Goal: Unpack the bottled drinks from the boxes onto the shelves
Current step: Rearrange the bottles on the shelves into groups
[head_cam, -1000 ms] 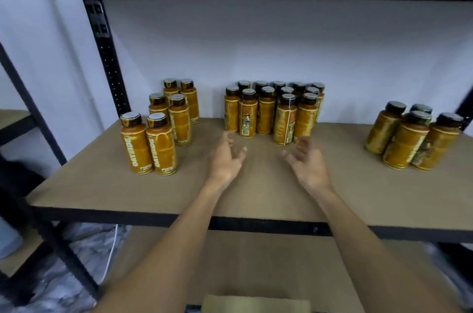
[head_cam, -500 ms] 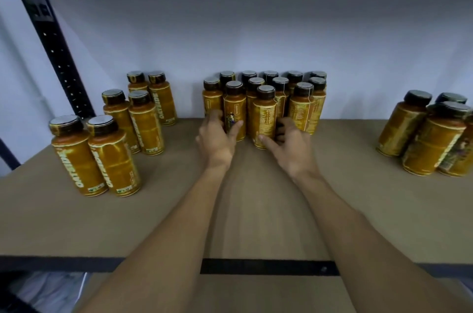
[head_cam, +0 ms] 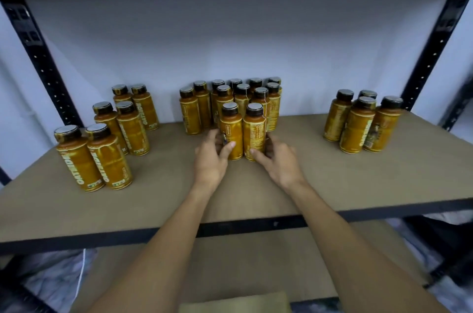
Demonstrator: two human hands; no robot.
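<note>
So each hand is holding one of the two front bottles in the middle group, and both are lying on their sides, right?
Not quite: the head view shows the left hand holding the left front bottle and the right hand the right front bottle, but both stand upright on the shelf.

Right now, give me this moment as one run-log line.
left hand grips left front bottle | right hand grips right front bottle | both upright on shelf, in front of middle cluster

On shelf: twenty-two bottles. Left-edge group six, back-centre group twelve, right-edge group four. Hands, two: left hand, right hand.
</note>
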